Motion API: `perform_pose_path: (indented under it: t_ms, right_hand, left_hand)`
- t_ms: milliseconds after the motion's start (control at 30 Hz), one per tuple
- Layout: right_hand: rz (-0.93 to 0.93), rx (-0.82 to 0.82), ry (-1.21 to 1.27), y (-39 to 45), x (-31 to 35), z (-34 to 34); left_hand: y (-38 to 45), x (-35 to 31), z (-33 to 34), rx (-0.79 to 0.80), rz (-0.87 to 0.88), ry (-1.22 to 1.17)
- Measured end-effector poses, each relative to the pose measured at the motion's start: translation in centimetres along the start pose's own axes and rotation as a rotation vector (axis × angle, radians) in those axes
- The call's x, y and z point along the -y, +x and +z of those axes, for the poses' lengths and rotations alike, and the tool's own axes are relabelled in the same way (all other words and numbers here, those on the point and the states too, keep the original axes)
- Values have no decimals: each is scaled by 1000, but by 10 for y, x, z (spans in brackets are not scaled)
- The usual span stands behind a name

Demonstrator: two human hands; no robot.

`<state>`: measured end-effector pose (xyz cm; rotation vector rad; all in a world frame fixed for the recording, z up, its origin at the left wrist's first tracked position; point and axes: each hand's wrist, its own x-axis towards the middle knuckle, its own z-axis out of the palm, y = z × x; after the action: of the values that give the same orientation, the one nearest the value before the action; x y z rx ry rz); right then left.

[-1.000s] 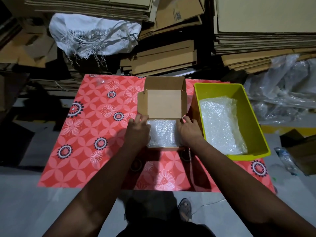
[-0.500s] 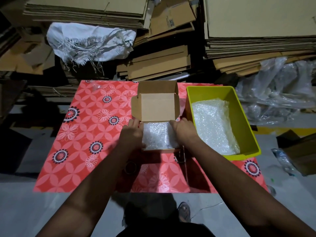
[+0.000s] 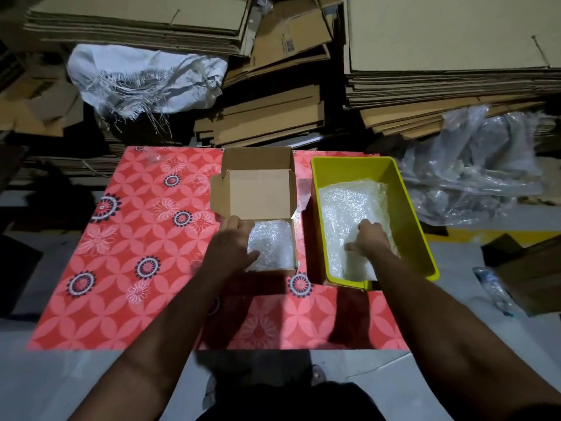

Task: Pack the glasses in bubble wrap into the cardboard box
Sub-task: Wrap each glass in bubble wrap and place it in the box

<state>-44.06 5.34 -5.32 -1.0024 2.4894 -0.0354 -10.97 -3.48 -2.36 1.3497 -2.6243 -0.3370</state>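
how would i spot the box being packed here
On the red flowered table, look just left of the yellow bin. The small cardboard box stands there, lid flipped up, bubble wrap inside, unlike the flattened cardboard stacked behind.

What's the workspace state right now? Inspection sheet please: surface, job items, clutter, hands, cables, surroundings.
Surface: table under a red floral cloth.
Job's things: open cardboard box with a bubble-wrapped bundle inside; yellow bin beside it holds more bubble wrap.
Clutter: small clear scrap at the cloth's far edge.
Hands: left hand rests on the box's bundle; right hand reaches into the bin, fingers curled on the wrap.
Cables: nothing seen.
Surroundings: flattened cardboard stacks, white sack, clear plastic sheeting.
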Motion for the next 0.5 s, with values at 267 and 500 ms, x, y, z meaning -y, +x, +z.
perform_pose_path:
  t_ms: [267, 500]
  right_hand:
    - [0, -246, 345, -5, 7, -13]
    - [-371, -581, 873, -70, 38, -35]
  left_hand:
    - [5, -9, -6, -59, -4, -112]
    - [6, -34, -21, 66, -78, -786]
